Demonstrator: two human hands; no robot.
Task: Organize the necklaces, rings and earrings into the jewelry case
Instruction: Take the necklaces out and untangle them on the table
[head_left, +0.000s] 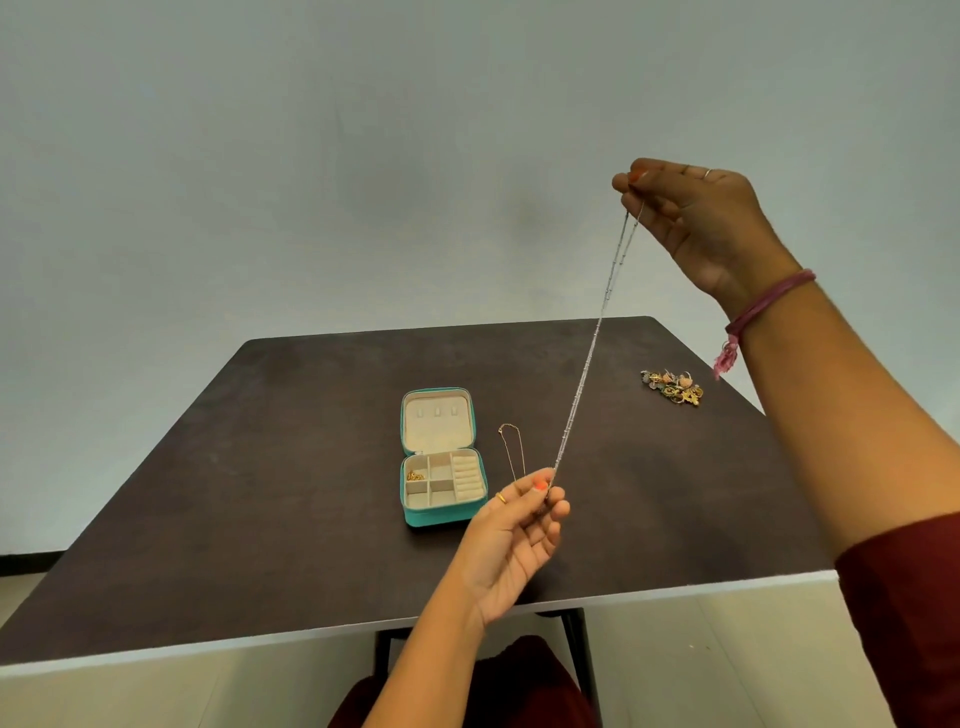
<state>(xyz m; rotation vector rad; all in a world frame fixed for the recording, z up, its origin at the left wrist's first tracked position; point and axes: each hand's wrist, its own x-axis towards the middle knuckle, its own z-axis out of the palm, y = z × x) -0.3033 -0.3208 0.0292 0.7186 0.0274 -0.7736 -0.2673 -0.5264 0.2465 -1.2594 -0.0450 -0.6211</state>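
Silver chain necklace (592, 343): doubled, pulled taut in the air above the table, long axis running steeply from upper right down to lower left. Upper end pinched by the right hand (696, 223), raised high, thumb and fingers curled on the strands. Lower end pinched between thumb and fingertips of the left hand (519, 525), palm up, low over the table. Lower end is the one nearer the jewelry case (441, 457); the case lies just to the left of the left hand, lid open and flat, tray compartments facing up, a small gold item in the upper left one. Judgement: the left hand is better placed to lead the chain in. Gold chain (511, 449): flat on the table (260, 467), between case and left hand. Pile of rings and earrings (672, 388): far right, well apart from the case.
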